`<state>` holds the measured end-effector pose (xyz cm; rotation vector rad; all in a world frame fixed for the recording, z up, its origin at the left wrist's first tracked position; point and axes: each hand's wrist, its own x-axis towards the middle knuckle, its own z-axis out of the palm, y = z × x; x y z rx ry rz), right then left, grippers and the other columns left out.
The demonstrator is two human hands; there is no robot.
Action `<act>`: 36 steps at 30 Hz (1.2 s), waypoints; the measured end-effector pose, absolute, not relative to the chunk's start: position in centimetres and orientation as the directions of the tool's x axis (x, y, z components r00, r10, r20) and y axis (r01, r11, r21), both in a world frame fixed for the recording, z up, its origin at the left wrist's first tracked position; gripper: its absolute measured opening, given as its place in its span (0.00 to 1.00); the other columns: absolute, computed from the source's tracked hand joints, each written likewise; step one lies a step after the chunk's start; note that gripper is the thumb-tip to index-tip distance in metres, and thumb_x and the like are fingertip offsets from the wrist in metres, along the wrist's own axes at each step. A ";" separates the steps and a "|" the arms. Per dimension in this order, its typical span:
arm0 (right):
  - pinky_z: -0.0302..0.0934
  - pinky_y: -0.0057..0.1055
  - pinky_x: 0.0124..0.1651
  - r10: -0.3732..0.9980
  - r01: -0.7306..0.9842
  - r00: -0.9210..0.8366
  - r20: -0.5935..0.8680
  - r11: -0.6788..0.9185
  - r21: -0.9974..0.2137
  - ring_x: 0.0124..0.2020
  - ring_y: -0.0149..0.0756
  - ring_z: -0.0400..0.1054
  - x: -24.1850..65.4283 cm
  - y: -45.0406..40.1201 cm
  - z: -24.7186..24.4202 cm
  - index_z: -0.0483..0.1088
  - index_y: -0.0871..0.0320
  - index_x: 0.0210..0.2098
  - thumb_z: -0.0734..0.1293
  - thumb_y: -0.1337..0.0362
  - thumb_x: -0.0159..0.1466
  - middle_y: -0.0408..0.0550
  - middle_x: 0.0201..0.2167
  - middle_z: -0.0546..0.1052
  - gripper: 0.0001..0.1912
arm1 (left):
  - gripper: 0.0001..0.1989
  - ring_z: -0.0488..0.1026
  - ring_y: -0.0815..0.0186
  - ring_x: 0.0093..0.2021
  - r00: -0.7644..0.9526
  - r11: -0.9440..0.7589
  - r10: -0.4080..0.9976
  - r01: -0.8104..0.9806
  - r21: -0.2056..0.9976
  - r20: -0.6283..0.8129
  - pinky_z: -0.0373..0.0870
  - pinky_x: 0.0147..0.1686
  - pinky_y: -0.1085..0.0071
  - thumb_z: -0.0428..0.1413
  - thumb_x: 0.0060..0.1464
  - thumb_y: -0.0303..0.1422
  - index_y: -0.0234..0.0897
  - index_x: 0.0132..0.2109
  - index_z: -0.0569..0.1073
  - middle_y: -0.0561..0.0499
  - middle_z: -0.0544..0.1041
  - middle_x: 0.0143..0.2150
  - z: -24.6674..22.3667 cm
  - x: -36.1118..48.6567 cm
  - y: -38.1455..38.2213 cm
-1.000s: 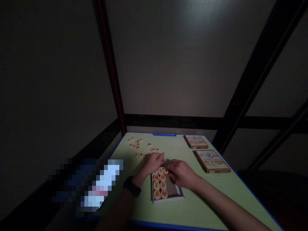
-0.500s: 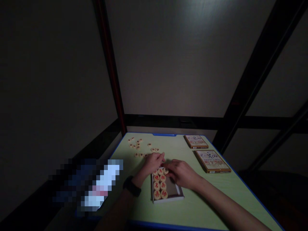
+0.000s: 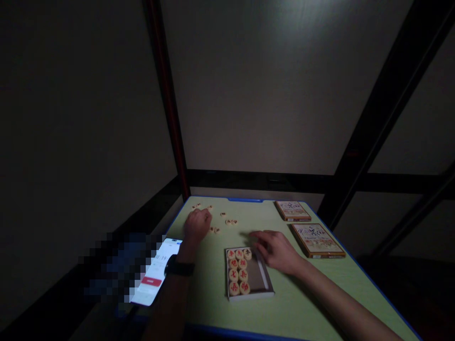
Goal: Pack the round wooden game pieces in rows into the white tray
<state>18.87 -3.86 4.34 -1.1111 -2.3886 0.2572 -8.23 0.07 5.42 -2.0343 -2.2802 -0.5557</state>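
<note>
An open box point(image 3: 261, 294) lies near the table's front, with several round wooden pieces point(image 3: 242, 264) in its left part. Most bear red characters; one at the top right of the group point(image 3: 247, 254) is black. My left hand point(image 3: 197, 224), with a dark watch on its wrist, is over the loose pieces at the far left of the table, its fingers curled; what they hold, if anything, is hidden. Just right of the box's far corner hovers my right hand point(image 3: 272, 247), fingers apart and nothing between them. Loose pieces point(image 3: 229, 221) lie beyond the box.
Two flat printed boxes point(image 3: 316, 240) point(image 3: 292, 210) lie along the right edge of the green table point(image 3: 302, 303). A lit phone point(image 3: 155, 279) is at the left edge. Dark walls and a beam stand behind.
My left hand has moved from the box's far edge to the loose pieces at the far left. My right hand has drawn slightly right, off the black piece, and opened.
</note>
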 end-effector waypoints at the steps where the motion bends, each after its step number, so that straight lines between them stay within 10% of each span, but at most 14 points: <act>1: 0.64 0.31 0.40 0.768 0.680 -0.524 0.369 0.638 -0.362 0.35 0.39 0.75 18.9 -3.6 4.1 0.76 0.58 0.50 0.60 0.65 0.65 0.52 0.36 0.82 0.18 | 0.16 0.74 0.57 0.48 -0.163 0.102 0.952 0.967 0.232 0.261 0.66 0.49 0.68 0.46 0.64 0.32 0.37 0.43 0.79 0.43 0.79 0.44 5.5 -8.8 0.1; 13: 0.64 0.31 0.42 0.837 0.751 -0.403 0.370 0.534 -0.388 0.38 0.39 0.76 18.5 -1.0 3.7 0.77 0.59 0.45 0.59 0.66 0.67 0.52 0.38 0.82 0.16 | 0.17 0.75 0.55 0.53 -0.209 0.181 0.967 0.965 0.191 0.143 0.69 0.48 0.66 0.49 0.62 0.37 0.37 0.50 0.78 0.39 0.79 0.52 5.7 -8.9 5.1; 36: 0.58 0.27 0.35 0.774 0.782 -0.622 -0.122 0.607 -0.137 0.39 0.40 0.76 9.9 9.7 7.1 0.81 0.56 0.37 0.65 0.73 0.57 0.49 0.37 0.83 0.14 | 0.12 0.78 0.60 0.47 0.078 -0.093 0.995 0.913 0.396 0.055 0.70 0.48 0.70 0.56 0.54 0.30 0.41 0.43 0.83 0.47 0.83 0.46 3.5 -9.3 5.8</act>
